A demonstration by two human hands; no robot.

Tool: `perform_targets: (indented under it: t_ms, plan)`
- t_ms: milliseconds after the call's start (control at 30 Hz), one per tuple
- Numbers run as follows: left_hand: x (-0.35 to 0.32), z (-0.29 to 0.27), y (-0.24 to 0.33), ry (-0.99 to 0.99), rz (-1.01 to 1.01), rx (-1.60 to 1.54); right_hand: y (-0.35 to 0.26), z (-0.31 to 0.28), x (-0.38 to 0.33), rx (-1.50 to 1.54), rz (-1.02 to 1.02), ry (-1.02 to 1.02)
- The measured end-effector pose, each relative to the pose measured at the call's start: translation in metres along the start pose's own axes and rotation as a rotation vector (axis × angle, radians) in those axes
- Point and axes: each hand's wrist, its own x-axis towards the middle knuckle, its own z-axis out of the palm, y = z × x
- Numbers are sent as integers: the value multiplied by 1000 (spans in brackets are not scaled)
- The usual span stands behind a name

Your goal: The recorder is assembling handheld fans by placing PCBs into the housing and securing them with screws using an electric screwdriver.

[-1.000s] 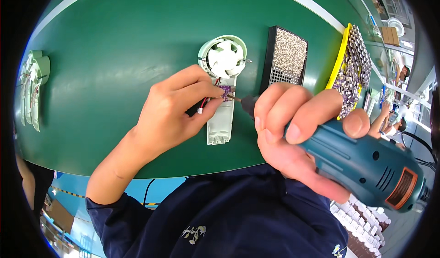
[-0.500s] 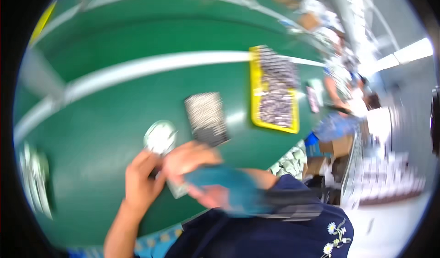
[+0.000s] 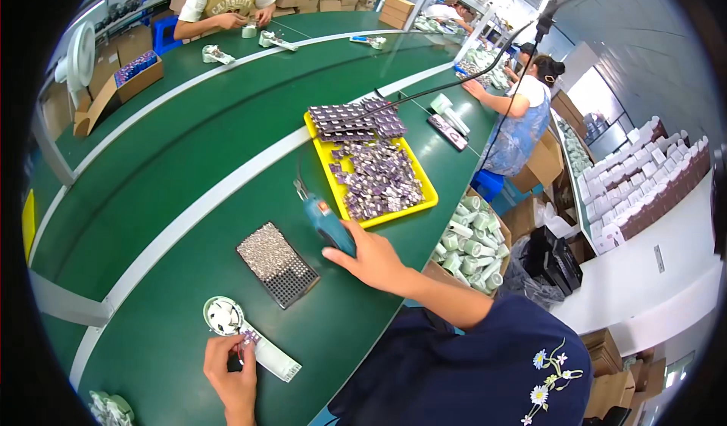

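Note:
My left hand (image 3: 229, 377) is closed, with thumb and fingertips pinched at a small purple circuit board (image 3: 251, 337) on a pale green handheld fan half (image 3: 274, 358). White blades show in the fan's round head, and a bit of red shows between my fingers. My right hand (image 3: 375, 259) is wrapped round a teal electric screwdriver (image 3: 327, 223), its tip pointing away from me above the green table. Between the hands lies a black perforated screw tray (image 3: 291, 284), its far part filled with small silver screws. The screwdriver's tip is apart from the screws and the fan.
A yellow tray (image 3: 425, 187) of purple circuit boards stands beyond my right hand. A cable (image 3: 454, 83) hangs across the view. A box of pale green fan housings (image 3: 473, 248) is beside the table at right. Co-workers (image 3: 503, 127) sit at the right and across the table.
My right hand and the screwdriver have moved away from the fan, rightward past the screw tray. The left hand stays at the fan. The view has turned and is sharper.

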Motion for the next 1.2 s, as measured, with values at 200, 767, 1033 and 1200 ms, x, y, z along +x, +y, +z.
perform_targets:
  t_ms: [200, 767, 1033, 1200]
  plan:
    - [-4, -2, -6, -4, -49, -30, -5, 3, -8, -258, -32, 57]
    - [-3, -5, -11, 117, -244, -431, -124, 99, -16, 236, -796, -334]
    - [-7, -6, -6, 54, -133, -250, -115, 96, -10, 595, -446, -417]
    - [4, -11, -2, 36, -62, -188, -122, 82, 0, 753, -85, -546]
